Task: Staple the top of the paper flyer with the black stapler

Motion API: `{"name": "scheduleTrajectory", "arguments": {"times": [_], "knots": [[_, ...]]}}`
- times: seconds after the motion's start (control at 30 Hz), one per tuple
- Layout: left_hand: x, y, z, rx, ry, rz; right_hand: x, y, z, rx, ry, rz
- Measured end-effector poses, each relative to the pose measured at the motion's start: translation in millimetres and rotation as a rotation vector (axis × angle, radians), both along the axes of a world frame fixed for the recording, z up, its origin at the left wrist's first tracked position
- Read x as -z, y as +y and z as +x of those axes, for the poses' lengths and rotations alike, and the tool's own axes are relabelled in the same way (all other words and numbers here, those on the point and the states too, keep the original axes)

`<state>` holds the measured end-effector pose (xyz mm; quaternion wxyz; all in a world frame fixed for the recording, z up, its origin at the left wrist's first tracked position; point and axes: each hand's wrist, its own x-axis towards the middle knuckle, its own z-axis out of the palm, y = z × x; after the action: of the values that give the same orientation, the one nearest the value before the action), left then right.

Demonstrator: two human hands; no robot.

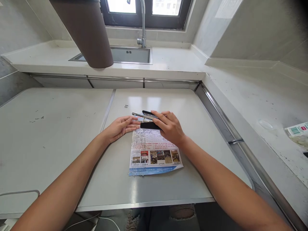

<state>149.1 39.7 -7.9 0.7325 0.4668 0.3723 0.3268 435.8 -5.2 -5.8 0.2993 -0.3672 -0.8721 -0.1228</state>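
Observation:
A printed leaflet (154,150) with small photos and a blue bottom strip lies flat on the white table (168,186). A black and silver stapler (145,118) sits over the leaflet's far edge. My right hand (169,126) rests on top of the stapler, its fingers curled over the body. My left hand (120,127) lies flat beside it, fingers stretched out and touching the leaflet's far left corner and the stapler's end.
Two tiny loose staples (126,105) lie beyond the stapler. A second white table (48,134) adjoins on the left. Behind are a steel sink (134,55) with a tap (143,22), a brown pipe (89,32) hanging at upper left, and a counter (260,106) with packets (298,131) at right.

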Motion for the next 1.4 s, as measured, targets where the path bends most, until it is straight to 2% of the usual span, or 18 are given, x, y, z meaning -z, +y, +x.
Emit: {"name": "scheduleTrajectory", "arguments": {"times": [0.17, 0.3, 0.5, 0.63, 0.73, 0.87, 1.13, 1.4], "knots": [[-0.1, -0.2, -1.4, 0.021, -0.023, -0.039, 0.0, -1.9, -3.9, -0.033, -0.042, 0.053], [2.9, 2.6, -1.0, -0.037, -0.045, -0.042, -2.1, -4.6, -4.2, -0.014, 0.04, 0.033], [-3.4, 3.3, -1.0, -0.194, -0.138, 0.057, -2.1, 1.3, 5.2, 0.145, 0.483, -0.113], [-11.4, -0.8, 0.3, -0.209, -0.245, 0.026, -0.4, 6.9, 8.5, 0.257, 0.601, -0.355], [-13.8, -3.7, 2.1, -0.191, -0.276, 0.047, 0.1, 7.6, 7.9, 0.223, 0.575, -0.55], [-10.4, -3.8, 1.6, -0.211, -0.206, 0.174, -0.3, 4.7, 5.0, 0.144, 0.515, -0.65], [-4.6, -1.6, -2.0, -0.117, -0.114, 0.349, -8.1, -2.8, -0.2, 0.063, 0.462, -0.715], [-2.4, -4.0, -3.0, -0.017, -0.019, 0.45, 0.9, -2.4, -0.1, 0.038, 0.333, -0.729]]}}
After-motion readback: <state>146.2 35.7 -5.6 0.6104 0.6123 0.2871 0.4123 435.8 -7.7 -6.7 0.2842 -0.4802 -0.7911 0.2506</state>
